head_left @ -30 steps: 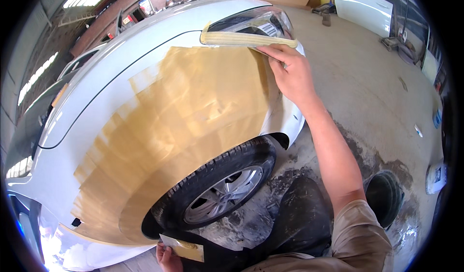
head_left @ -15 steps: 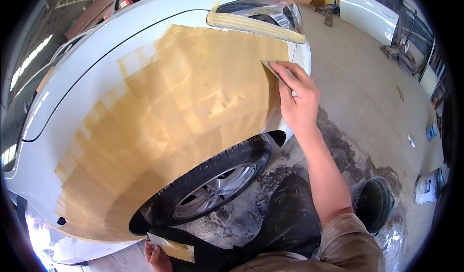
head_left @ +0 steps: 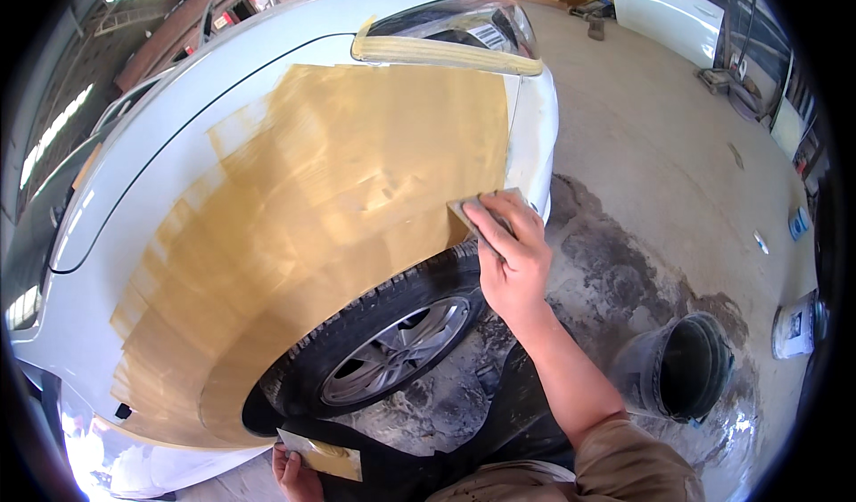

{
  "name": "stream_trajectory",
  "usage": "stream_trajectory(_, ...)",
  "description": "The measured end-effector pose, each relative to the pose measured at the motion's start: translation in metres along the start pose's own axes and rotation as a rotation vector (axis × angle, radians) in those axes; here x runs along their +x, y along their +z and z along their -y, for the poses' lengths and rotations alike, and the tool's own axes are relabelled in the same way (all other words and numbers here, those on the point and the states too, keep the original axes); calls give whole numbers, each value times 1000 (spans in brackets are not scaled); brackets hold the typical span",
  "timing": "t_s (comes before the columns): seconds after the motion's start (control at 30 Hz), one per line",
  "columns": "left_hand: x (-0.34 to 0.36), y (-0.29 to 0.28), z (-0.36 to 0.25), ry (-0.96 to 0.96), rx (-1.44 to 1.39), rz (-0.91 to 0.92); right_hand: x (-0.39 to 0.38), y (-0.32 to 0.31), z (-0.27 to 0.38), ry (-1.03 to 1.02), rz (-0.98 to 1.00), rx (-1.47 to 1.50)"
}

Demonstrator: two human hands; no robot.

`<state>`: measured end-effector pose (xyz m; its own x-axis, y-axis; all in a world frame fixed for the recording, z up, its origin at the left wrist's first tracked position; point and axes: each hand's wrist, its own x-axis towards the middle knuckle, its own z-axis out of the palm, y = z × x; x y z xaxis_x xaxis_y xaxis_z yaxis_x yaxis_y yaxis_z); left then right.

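Note:
A white car's fender (head_left: 321, 181) carries a broad coat of yellowish-tan filler, streaked at its left edge and slightly lumpy near the middle. My right hand (head_left: 515, 257) grips a thin flat putty spreader (head_left: 489, 214), its edge against the coated fender just above the wheel arch, near the front end. Low in the view, my left hand (head_left: 294, 473) pinches the corner of a flat rectangular plate (head_left: 323, 457) with tan filler smeared on it. Yellow masking tape (head_left: 446, 54) runs along the lower edge of the headlight (head_left: 473, 25).
The tyre and alloy wheel (head_left: 397, 350) sit directly below the fender. A dark bucket (head_left: 691, 368) stands to the right of my arm, on wet, stained concrete. Farther right are a paint tin (head_left: 794, 328) and a blue can (head_left: 798, 224). A loose white car door (head_left: 669, 16) leans at the back.
My right hand has swept the spreader down the fender's front edge, from below the headlight to the wheel arch. My left hand and the plate have hardly moved. The view has shifted slightly.

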<state>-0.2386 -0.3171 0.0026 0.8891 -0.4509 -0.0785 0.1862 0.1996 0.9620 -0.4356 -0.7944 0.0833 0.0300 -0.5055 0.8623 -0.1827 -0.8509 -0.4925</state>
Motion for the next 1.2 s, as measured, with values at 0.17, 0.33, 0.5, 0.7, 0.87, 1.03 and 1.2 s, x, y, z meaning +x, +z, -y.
stream_trajectory(0.17,9,-42,17,256,529,59,18,-31,-10,-19,81,3)
stream_trajectory(0.33,-4,17,-5,-96,-52,-172,85,-46,-63,170,53,115)
stream_trajectory(0.5,-3,22,-10,-63,-4,-109,134,-33,-96,146,163,104)
stream_trajectory(0.7,-3,16,-8,-23,56,-104,143,-18,-101,109,262,105)
stream_trajectory(0.87,-6,32,-11,65,178,-118,139,-8,-103,116,227,127)
stream_trajectory(1.03,-6,21,-10,-51,45,-152,130,4,-105,35,93,115)
stream_trajectory(1.2,-4,17,-10,-66,-12,-60,111,6,-99,-26,48,13)
